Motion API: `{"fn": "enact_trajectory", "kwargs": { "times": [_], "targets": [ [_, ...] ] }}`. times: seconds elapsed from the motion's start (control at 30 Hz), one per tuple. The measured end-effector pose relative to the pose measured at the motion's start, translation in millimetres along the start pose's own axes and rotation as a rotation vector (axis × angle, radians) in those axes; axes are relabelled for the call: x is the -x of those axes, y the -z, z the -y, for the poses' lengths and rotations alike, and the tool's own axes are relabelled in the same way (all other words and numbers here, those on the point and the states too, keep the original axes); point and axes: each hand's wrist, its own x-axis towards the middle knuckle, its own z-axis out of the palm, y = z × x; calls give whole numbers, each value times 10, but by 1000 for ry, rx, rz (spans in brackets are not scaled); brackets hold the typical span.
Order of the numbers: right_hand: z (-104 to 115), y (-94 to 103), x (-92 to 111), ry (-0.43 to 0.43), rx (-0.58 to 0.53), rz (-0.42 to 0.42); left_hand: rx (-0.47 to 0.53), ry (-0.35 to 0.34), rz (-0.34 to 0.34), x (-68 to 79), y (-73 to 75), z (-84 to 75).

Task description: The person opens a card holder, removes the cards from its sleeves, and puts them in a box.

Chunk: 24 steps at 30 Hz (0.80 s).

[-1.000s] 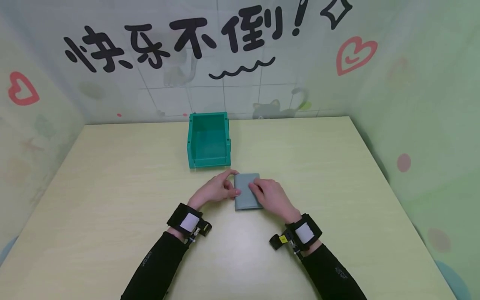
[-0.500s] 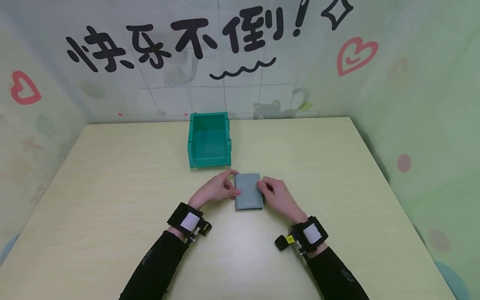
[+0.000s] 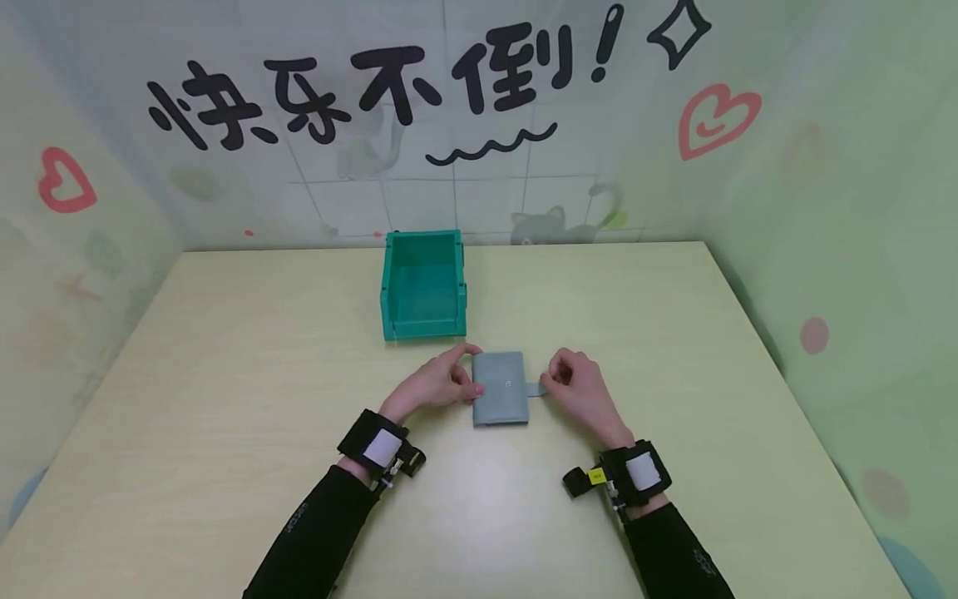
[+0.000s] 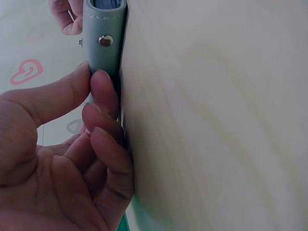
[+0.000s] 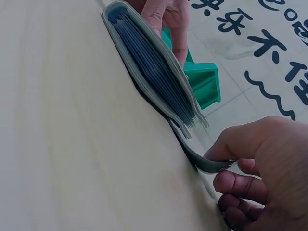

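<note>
I have the left hand (image 3: 434, 384) gripping the spine (image 4: 102, 55) of the grey card holder (image 3: 500, 391), flat on the table (image 3: 292, 341). Just right of it, the right hand (image 3: 587, 397), fingers curled, pinches its strap (image 3: 535, 389) (unfastened, my feed shows).

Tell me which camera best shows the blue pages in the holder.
The right wrist: it looks into the holder end-on, so the blue pages show clearly. The left wrist catches only a sliver; the head view shows just the cover.
</note>
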Motion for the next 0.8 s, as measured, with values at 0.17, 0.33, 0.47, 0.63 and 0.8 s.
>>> {"fn": "enact_trajectory", "kwargs": {
  "times": [0.17, 0.33, 0.47, 0.63, 0.8],
  "targets": [
    [-39, 24, 32, 66, 23, 17, 1, -3, 4, -2, -11, -13],
    [-68, 6, 70, 136, 30, 8, -6, -16, 4, -4, -25, -49],
    [-93, -30, 75, 184, 14, -3, -45, -36, -11, -15, -35, -114],
    [-115, -80, 56, 243, 43, -32, -115, -51, -47, -60, -75, -243],
    [-112, -120, 50, 306, 96, -42, -152, -51, -87, -126, -147, -310]
  ]
}}
